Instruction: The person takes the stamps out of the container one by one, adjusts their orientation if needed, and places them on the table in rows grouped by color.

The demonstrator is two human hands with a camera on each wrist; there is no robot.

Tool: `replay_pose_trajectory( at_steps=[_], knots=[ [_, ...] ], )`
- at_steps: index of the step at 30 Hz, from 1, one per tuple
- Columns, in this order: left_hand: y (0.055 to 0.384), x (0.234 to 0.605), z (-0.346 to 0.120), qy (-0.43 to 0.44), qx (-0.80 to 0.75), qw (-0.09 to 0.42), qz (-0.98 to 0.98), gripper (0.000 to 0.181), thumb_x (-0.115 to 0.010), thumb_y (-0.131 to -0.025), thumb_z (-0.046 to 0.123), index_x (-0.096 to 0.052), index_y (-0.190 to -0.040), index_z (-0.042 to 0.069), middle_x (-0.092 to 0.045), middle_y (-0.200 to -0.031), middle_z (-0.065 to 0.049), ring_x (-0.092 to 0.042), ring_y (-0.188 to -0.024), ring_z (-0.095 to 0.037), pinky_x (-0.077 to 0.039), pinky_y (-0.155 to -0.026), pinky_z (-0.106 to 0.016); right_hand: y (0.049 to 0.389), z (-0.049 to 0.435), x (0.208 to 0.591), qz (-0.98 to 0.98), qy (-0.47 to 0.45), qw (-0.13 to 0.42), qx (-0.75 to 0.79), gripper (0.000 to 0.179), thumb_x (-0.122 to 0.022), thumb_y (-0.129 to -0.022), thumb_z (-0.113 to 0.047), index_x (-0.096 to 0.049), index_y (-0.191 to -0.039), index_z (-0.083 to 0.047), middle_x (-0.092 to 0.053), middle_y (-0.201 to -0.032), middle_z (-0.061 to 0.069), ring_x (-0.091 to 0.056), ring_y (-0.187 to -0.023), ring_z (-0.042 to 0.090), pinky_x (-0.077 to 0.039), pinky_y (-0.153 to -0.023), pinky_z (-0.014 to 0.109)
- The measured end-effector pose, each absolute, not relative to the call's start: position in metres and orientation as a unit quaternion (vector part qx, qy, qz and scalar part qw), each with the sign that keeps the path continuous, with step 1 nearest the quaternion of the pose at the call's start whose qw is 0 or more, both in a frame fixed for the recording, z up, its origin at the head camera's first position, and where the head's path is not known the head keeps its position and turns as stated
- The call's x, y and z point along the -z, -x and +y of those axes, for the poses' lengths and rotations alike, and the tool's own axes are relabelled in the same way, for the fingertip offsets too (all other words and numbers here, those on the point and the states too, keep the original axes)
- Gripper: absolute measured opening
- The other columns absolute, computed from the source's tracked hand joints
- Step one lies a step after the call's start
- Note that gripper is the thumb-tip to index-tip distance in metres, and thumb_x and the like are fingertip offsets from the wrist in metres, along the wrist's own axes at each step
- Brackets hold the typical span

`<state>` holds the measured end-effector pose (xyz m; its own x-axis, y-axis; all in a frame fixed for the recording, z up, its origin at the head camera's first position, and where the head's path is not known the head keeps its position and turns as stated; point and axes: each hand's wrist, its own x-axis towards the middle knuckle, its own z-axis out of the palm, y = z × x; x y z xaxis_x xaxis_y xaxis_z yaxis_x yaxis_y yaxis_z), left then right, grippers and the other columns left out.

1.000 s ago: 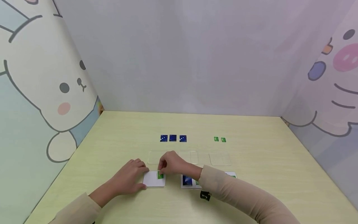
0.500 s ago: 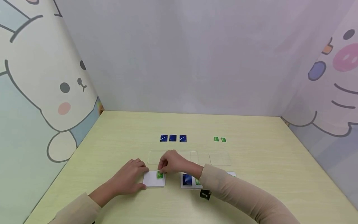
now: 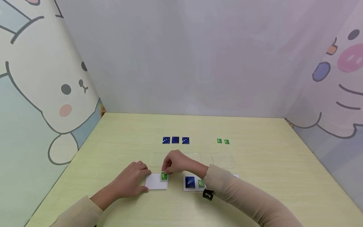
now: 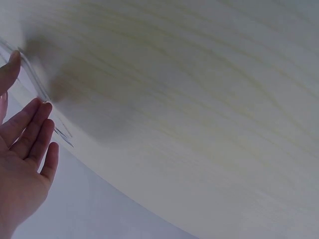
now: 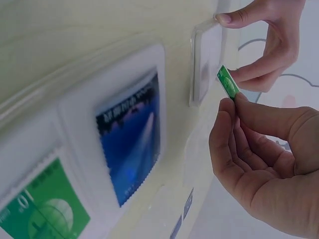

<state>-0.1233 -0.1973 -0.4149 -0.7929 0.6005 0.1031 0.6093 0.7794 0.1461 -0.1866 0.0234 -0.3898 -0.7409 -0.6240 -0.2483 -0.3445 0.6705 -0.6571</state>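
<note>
Your right hand (image 3: 176, 162) has its grip pinching a small green paper stamp with a white border (image 3: 164, 176) between thumb and fingertips, at the far right corner of a flat white rectangular card (image 3: 153, 182); whether stamp and card touch is unclear. Your left hand (image 3: 131, 180) grips that card by its left side, thumb at the near corner, fingers at the far one. The card lies left of the middle of the pale yellow wood-grain bench (image 3: 255, 135). To its right, a second white card (image 3: 196, 185) bears a dark blue stamp (image 3: 190, 182) and a green stamp (image 3: 201, 183), partly covered by your beige right sleeve (image 3: 241, 194). Beyond your hands lie clear rectangular plastic sheets (image 3: 223, 161); farther toward the bench's far edge sit three dark blue stamps (image 3: 175, 140) and, rightward, two green stamps (image 3: 219, 141).
</note>
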Motion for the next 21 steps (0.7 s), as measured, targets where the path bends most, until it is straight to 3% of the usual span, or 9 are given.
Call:
replay_pose_trajectory(
  at_steps=[21],
  knots=[
    [0.124, 0.416, -0.197, 0.321, 0.083, 0.032, -0.943, 0.047, -0.083, -0.073, 0.037, -0.072, -0.106, 0.007, -0.069, -0.102, -0.001, -0.059, -0.098, -0.017, -0.048, -0.087, -0.039, 0.195, 0.035, 0.378, 0.879, 0.284, 0.252, 0.288, 0.006, -0.075, -0.084, -0.005, -0.075, -0.078, -0.008, -0.072, -0.072, 0.005, -0.059, -0.058, 0.007, -0.049, -0.056, 0.018]
  ],
)
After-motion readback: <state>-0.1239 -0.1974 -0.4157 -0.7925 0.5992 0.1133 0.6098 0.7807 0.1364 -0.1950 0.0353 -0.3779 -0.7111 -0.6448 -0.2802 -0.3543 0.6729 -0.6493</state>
